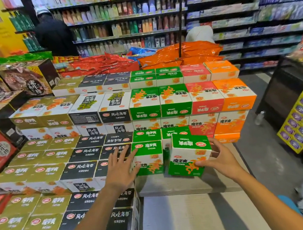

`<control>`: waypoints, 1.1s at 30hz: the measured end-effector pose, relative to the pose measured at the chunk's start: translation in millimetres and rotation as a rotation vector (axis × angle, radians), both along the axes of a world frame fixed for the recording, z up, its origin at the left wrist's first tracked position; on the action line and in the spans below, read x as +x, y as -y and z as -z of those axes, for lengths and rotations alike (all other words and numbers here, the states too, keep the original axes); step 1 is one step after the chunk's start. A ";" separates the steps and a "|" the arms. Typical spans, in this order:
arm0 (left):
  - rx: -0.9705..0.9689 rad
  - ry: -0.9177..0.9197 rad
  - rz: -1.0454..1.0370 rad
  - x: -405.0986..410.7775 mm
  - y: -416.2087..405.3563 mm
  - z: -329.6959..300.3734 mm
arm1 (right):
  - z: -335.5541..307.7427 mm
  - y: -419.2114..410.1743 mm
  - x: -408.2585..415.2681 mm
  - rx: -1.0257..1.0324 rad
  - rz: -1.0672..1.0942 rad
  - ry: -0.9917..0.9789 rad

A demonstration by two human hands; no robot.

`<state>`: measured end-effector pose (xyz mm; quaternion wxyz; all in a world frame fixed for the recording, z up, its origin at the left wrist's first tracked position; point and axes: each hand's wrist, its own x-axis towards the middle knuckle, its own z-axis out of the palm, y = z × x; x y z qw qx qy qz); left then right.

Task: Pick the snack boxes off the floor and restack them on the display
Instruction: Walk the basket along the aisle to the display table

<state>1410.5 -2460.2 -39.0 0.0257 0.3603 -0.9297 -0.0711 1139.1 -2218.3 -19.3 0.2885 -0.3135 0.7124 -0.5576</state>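
Hands at the display: right hand (220, 158) grips a tilted green snack box (189, 155); left hand (122, 165) lies flat, fingers spread.
Left hand braces the stacked green box (149, 157) at 9 o'clock of the held one, likely steadying the stack; held box hovers over the bare bench (176, 185) gap.

Left hand (121, 168) splayed flat; right hand (219, 159) gripping.

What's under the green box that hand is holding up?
The tilted green box, held in the right hand's grip, has its lower edge near the bare wooden shelf. Whether it touches the shelf is unclear. Its underside is hidden.
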 end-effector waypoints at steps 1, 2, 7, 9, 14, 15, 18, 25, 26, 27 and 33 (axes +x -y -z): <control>0.006 0.002 0.000 -0.3 0.6 0.3 | 3.1 -0.1 -3.4 0.008 0.013 -0.010; 0.008 0.008 0.003 -0.1 1.2 0.7 | 6.4 0.1 -6.5 0.020 0.023 -0.028; -0.023 0.010 0.022 3.1 5.5 9.1 | 26.7 12.3 -9.3 0.103 0.001 -0.113; -0.032 0.009 0.026 2.7 6.0 10.0 | 35.7 17.2 -3.8 0.108 0.008 -0.063; -0.034 0.000 0.031 3.3 7.0 11.2 | 51.6 13.3 6.5 0.140 0.019 0.154; -0.033 -0.006 0.034 3.6 7.4 12.1 | 50.9 11.4 7.3 0.173 -0.001 0.194; -0.035 -0.025 0.038 3.0 8.0 13.6 | 45.5 11.3 11.2 0.208 -0.019 0.400; -0.016 -0.008 0.026 1.2 6.5 10.6 | 40.8 45.6 27.1 0.212 -0.086 0.379; -0.014 -0.004 0.020 0.6 6.0 9.7 | 37.2 50.2 29.8 0.229 -0.102 0.367; -0.012 0.005 0.016 0.0 5.4 8.9 | 32.8 53.9 31.8 0.230 -0.115 0.348; -0.024 0.026 0.030 -2.3 5.8 7.3 | 26.4 60.1 20.5 0.237 -0.182 0.323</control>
